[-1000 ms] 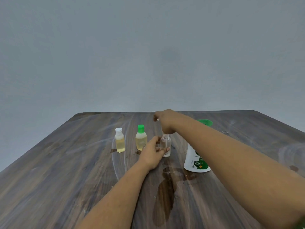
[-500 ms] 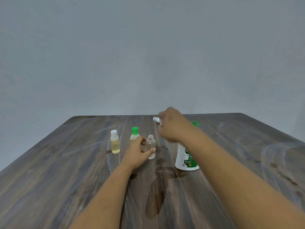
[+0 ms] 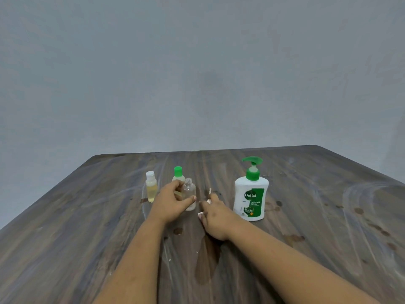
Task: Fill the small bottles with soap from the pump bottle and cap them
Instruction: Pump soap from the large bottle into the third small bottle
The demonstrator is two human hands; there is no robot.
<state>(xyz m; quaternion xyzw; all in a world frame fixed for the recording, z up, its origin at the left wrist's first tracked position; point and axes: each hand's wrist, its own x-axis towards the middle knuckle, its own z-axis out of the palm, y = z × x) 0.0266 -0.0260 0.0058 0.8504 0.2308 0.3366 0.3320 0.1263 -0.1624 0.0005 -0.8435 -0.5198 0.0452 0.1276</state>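
My left hand grips a small clear bottle that stands uncapped on the wooden table. My right hand is low on the table just right of it, pinching a small white cap with its thin tube sticking up. Behind my left hand stand two capped small bottles with yellowish soap: one with a white cap and one with a green cap, partly hidden. The white pump bottle with a green pump stands to the right of my right hand.
A dark wet streak runs along the table between my forearms. Small dark drops dot the right side of the table. A grey wall stands behind the far table edge.
My right hand has come down from above the clear bottle to the table, carrying the cap, and the pump bottle is now in full view. My left hand keeps hold of the clear bottle.
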